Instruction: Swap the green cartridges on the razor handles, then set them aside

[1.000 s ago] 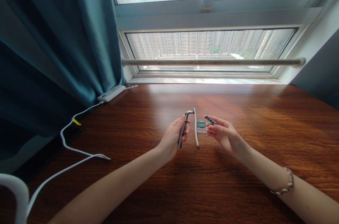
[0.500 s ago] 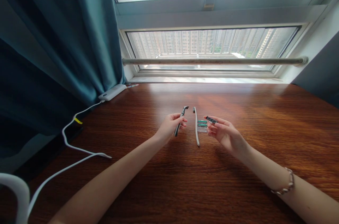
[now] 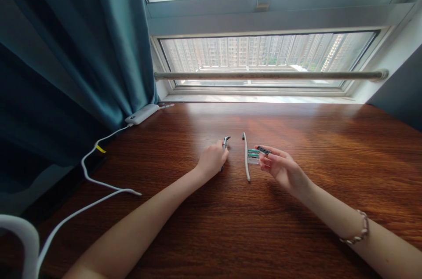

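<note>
My left hand [image 3: 212, 157] is closed around a dark razor handle [image 3: 225, 142] whose bent silvery neck pokes out above the fingers. Most of the handle is hidden by the hand. Between thumb and fingers, my right hand [image 3: 280, 164] pinches a small black razor cartridge [image 3: 264, 150] with a light pattern on its face. Between the hands, a white toothbrush [image 3: 246, 160] lies lengthwise on the wooden table, its dark bristles at the far end. Just right of it is a small clear case [image 3: 253, 161] with green-edged strips, close to my right fingertips.
The brown wooden table [image 3: 184, 235] reaches to the window sill. At the back left, a white power strip [image 3: 142, 114] rests by the blue curtain [image 3: 108, 41]. Its white cable [image 3: 99, 184] runs down the left side. A metal rail [image 3: 270, 75] crosses the window.
My left hand has turned over, so its back now covers much of the razor handle. My right hand holds nearly the same pose. The whole view has shifted slightly.
</note>
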`<state>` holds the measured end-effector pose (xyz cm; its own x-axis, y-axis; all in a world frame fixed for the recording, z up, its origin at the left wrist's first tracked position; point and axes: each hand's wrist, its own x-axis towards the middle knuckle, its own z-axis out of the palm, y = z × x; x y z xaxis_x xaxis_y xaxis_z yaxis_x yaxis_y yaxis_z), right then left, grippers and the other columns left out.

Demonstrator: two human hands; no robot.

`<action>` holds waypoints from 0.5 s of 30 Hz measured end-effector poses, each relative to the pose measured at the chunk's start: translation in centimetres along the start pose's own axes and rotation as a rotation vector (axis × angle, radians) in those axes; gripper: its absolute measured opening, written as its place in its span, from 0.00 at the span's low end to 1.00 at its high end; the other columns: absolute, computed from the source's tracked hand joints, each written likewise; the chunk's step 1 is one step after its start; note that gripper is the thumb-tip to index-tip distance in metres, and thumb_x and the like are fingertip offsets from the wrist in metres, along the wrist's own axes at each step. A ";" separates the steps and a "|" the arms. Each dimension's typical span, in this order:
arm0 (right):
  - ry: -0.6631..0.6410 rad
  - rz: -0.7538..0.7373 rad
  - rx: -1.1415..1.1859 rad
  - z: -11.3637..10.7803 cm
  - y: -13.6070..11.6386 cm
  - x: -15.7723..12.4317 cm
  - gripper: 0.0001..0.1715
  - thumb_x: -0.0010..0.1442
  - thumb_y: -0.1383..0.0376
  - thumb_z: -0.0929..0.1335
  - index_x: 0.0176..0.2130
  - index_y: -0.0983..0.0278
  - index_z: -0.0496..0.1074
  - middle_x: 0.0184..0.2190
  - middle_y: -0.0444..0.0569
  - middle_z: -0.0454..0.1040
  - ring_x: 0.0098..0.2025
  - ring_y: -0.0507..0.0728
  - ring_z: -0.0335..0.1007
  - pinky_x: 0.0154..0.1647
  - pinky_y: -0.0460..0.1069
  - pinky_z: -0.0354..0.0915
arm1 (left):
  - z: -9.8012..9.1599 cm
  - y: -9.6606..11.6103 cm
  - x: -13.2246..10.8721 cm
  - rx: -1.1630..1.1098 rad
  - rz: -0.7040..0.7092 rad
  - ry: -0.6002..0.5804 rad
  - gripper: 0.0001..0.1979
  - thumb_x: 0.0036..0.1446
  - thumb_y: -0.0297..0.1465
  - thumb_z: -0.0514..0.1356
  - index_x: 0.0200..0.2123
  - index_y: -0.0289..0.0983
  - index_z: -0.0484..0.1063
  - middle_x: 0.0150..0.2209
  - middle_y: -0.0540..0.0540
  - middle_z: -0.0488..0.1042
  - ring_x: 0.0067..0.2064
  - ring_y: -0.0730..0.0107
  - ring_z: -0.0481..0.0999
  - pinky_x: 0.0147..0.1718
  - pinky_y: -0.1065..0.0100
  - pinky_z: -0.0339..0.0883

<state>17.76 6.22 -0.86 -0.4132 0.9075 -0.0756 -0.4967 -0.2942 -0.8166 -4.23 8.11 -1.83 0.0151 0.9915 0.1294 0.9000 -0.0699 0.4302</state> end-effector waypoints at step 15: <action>0.016 -0.012 -0.025 0.0 0.2 -0.1 0.16 0.46 0.65 0.71 0.38 0.64 0.74 0.29 0.48 0.73 0.30 0.52 0.65 0.33 0.48 0.60 | -0.1 0.4 -0.1 0.373 -0.009 -0.098 0.17 0.60 0.33 0.41 0.38 0.32 0.66 0.33 0.37 0.75 0.36 0.57 0.75 0.34 0.63 0.63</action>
<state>17.72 6.13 -1.01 -0.3955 0.9154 -0.0748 -0.4818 -0.2762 -0.8316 -3.98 7.96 -1.56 0.0320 0.9989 0.0329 0.9967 -0.0344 0.0740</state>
